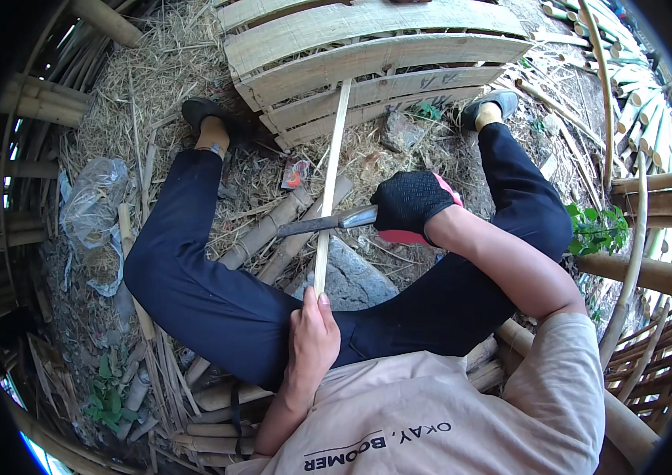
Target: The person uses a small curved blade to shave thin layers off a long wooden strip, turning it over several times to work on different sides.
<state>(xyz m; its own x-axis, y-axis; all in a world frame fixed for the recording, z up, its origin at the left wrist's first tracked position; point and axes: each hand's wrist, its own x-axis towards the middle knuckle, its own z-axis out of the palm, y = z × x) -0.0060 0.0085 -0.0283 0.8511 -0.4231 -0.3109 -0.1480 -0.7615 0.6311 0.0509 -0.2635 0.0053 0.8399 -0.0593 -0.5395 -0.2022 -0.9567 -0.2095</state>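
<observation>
My bare left hand [314, 336] is closed around the near end of a long pale bamboo strip [334, 164], close to my lap. The strip runs away from me, and its far end meets the slatted wooden crate [383, 59]. My right hand [413, 204], in a black and red glove, grips a knife [328, 222] by its handle, which the glove mostly hides. The dark blade points left and lies across the strip at about its middle. Below the blade sits a grey stone block [349, 273] between my legs.
A crumpled clear plastic bag [97, 207] lies at the left on dry straw. Cut bamboo poles [292, 237] rest on the ground between my feet. More green-white bamboo lengths [652, 131] are stacked at the far right. A leafy plant [595, 229] grows beside my right knee.
</observation>
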